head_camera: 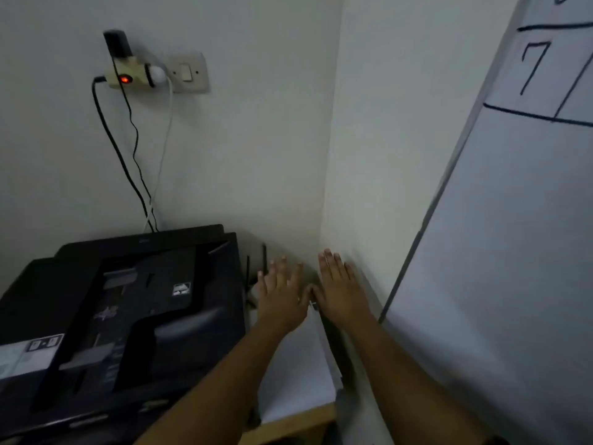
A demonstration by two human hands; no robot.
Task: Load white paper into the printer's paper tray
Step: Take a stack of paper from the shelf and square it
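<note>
Head view: 2 bare hands, the left hand (282,295) and right hand (341,290), reach forward flat with fingers spread, holding nothing, above a stack of white paper (296,370) lying on the wooden table (298,423) just right of the black printer (122,316).

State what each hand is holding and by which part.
Nothing is held. The left hand and right hand are both open with fingers spread, palms down, above the white paper beside the printer.
</note>
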